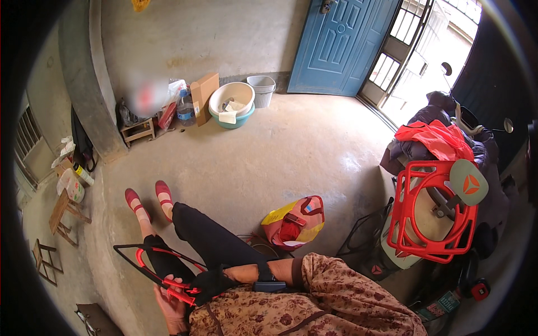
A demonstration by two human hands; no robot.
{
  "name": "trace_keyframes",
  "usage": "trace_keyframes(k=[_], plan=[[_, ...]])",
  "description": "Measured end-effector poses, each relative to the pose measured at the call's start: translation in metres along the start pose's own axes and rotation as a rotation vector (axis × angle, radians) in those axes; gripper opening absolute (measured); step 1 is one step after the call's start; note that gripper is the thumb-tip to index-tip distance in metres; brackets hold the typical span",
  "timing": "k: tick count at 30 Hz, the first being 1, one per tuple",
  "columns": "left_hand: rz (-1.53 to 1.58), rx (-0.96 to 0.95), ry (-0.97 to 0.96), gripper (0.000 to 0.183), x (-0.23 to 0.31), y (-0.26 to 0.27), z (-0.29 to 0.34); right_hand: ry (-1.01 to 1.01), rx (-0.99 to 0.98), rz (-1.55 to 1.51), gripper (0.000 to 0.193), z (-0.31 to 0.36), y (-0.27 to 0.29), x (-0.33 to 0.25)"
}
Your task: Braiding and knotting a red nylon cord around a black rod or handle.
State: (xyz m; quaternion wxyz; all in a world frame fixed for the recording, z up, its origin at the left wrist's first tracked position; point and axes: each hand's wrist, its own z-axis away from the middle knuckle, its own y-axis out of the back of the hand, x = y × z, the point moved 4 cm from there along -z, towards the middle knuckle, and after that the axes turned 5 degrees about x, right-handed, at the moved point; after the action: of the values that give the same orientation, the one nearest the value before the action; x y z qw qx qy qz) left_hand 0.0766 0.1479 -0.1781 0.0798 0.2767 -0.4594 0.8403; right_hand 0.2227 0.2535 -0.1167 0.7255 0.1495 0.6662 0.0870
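Observation:
Low in the head view, my left hand is closed around the red, grip-like end of a black-and-red looped thing. Its long thin frame stretches left over my lap, with a curved red piece inside; the exact kind cannot be made out. Close beside it, my right hand is dark, as if gloved or covered by black cloth, and its fingers are hidden. A black band with a grey box-like device is strapped on my right forearm. My legs in black trousers stretch toward the upper left, ending in red shoes.
A red-and-yellow bag stands right of my knees. Farther right is a scooter with a red rear rack and a red cloth. Basins and a grey bucket line the wall near a blue door. Wooden stools stand left.

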Motion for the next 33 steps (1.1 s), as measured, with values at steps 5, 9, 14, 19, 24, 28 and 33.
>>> trace_keyframes(k=[5, 9, 14, 19, 24, 28, 33], plan=[[-0.016, 0.063, -0.013, 0.052, -0.0004, -0.0005, 0.0017, -0.004, -0.011, 0.043, 0.048, -0.0036, -0.0040, 0.0049], [-0.011, 0.031, -0.019, 0.051, 0.0004, -0.0034, 0.0023, 0.014, -0.006, 0.004, 0.048, -0.0036, -0.0045, 0.0066], [-0.010, 0.046, -0.038, 0.050, 0.0020, -0.0013, 0.0009, 0.010, -0.023, 0.026, 0.048, -0.0023, -0.0043, 0.0047], [-0.001, 0.014, -0.001, 0.050, 0.0002, -0.0014, 0.0014, -0.021, -0.007, 0.043, 0.049, -0.0028, -0.0048, 0.0063], [-0.003, 0.033, -0.028, 0.054, 0.0011, -0.0056, 0.0035, -0.003, -0.024, 0.005, 0.047, -0.0031, -0.0064, 0.0078], [-0.003, 0.019, -0.023, 0.051, 0.0008, -0.0102, 0.0049, 0.002, -0.019, -0.007, 0.046, -0.0035, -0.0063, 0.0078], [-0.001, 0.057, -0.021, 0.050, 0.0009, -0.0068, 0.0032, 0.013, -0.006, -0.020, 0.044, -0.0041, -0.0059, 0.0075]])
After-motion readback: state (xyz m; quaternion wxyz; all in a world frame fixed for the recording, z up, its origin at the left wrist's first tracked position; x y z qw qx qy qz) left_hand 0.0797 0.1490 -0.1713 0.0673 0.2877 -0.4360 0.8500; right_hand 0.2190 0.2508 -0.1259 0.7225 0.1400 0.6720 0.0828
